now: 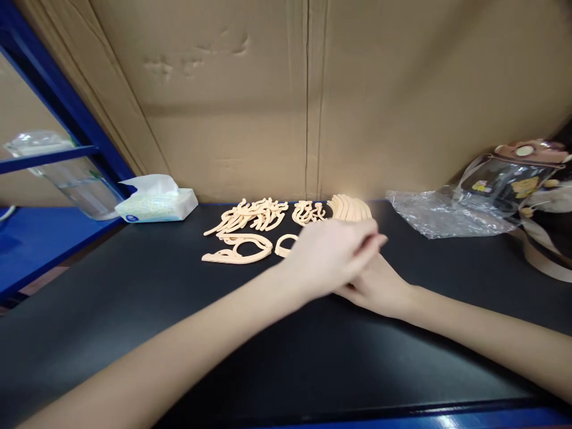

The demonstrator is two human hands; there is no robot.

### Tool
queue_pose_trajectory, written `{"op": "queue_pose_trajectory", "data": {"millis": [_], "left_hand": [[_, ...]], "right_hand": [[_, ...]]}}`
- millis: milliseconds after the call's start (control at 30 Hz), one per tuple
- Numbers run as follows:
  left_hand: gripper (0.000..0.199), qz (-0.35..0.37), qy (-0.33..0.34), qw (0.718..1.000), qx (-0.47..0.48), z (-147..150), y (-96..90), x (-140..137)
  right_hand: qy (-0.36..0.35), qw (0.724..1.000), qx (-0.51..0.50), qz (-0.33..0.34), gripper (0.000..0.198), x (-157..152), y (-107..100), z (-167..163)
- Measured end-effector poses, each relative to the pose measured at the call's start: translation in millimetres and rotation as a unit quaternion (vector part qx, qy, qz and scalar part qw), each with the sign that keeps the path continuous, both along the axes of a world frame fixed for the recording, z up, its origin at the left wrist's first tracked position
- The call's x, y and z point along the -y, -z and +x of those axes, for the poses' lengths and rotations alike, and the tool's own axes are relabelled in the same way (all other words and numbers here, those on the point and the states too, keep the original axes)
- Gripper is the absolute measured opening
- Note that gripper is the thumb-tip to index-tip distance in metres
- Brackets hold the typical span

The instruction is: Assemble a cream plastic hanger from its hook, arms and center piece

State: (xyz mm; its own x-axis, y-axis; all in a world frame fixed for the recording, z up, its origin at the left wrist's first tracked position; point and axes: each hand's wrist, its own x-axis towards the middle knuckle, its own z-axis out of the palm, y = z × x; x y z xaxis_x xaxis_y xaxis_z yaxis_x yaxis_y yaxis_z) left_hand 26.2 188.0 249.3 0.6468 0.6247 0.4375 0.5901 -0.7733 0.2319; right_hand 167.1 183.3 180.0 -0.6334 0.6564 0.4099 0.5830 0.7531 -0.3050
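My left hand (324,259) is closed and crosses over my right hand (379,283) above the black table. The two hands touch, and my left hand is slightly blurred. My right hand's fingers are curled and mostly covered. Whatever lies between the hands is hidden. Just beyond my left hand is a peach plastic piece with a rounded loop (284,245), partly covered by it. To the left lies a folded peach plastic hanger (241,249). Behind the hands are a heap of curved peach arms (257,215), a small pile of hook pieces (308,211) and a neat row of curved pieces (351,207).
A tissue pack (158,202) stands at the table's back left, near a clear bottle (75,179) behind a blue frame (58,89). On the right, a crumpled plastic bag (447,211) lies beside a strapped drink bottle (513,179). Cardboard (223,119) walls the back.
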Motion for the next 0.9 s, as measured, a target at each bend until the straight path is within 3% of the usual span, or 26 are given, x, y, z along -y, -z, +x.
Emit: {"op": "queue_pose_trajectory", "data": {"millis": [167,400,700,900], "left_hand": [[0.026,0.005,-0.057,0.991,0.125,-41,12.9,-32],[0.021,-0.042,-0.077,0.99,0.107,-88,38.3,-13],[0.022,-0.114,-0.061,0.989,0.072,-87,40.1,-2],[0.023,-0.112,-0.066,0.991,0.021,-85,45.2,3]], "right_hand": [[0.004,0.996,0.078,0.054,0.04,2,-2,0],[0.044,0.998,0.051,0.02,0.038,1,-3,-2],[0.086,0.996,0.01,0.006,0.037,-2,-6,0],[0.09,0.996,0.017,-0.006,0.036,-2,-3,0]]}}
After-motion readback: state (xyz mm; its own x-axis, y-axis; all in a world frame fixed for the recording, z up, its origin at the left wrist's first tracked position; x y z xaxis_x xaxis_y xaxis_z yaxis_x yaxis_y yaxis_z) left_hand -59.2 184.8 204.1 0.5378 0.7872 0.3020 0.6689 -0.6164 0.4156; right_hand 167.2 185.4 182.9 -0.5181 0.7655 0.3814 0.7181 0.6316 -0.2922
